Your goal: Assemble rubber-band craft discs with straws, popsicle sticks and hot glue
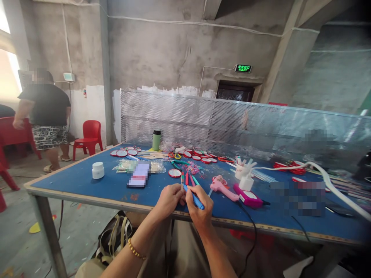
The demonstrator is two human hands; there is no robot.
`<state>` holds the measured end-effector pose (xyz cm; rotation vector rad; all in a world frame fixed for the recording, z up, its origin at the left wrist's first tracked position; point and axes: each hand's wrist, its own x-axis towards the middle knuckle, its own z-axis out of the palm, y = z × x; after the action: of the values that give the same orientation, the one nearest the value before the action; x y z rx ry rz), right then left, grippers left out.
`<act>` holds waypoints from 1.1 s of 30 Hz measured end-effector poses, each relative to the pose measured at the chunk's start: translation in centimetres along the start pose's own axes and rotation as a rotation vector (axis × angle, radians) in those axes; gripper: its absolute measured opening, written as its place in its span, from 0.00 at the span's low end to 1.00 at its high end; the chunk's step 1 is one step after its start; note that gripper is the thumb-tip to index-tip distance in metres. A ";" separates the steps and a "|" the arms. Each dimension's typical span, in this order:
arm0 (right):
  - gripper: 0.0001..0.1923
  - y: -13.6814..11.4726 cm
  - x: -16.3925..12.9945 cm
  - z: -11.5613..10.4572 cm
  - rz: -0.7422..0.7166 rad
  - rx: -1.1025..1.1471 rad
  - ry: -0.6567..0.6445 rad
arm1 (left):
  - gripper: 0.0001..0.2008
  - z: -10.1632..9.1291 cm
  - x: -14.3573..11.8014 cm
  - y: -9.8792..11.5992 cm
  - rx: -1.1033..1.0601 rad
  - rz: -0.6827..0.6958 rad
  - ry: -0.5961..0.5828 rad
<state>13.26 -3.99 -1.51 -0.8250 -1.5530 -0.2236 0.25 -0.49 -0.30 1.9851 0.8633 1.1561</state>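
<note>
Head view: my right hand [204, 199] was closed around a blue pen [198, 202], over the near edge of the table [78, 184]. Judged it light, stiff, smooth plastic, maybe slightly slippery, not fragile; best hold was the barrel close to the tip. Long axis ran diagonally: tip up-left toward my left hand [169, 196], butt down-right toward me. Left fingers looked pinched on a narrow stick [182, 178], pointing away from me, lower end hidden.
</note>
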 end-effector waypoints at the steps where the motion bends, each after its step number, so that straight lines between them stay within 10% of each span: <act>1: 0.04 0.0 0.0 0.0 0.002 0.008 -0.009 | 0.15 0.0 0.0 -0.1 0.013 0.002 0.005; 33: 0.05 -0.1 0.1 0.1 0.019 -0.026 -0.021 | 0.15 0.0 0.0 0.0 0.029 0.015 0.005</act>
<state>13.16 -3.98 -1.42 -0.8646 -1.5638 -0.2221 0.23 -0.46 -0.26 2.0162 0.8742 1.1633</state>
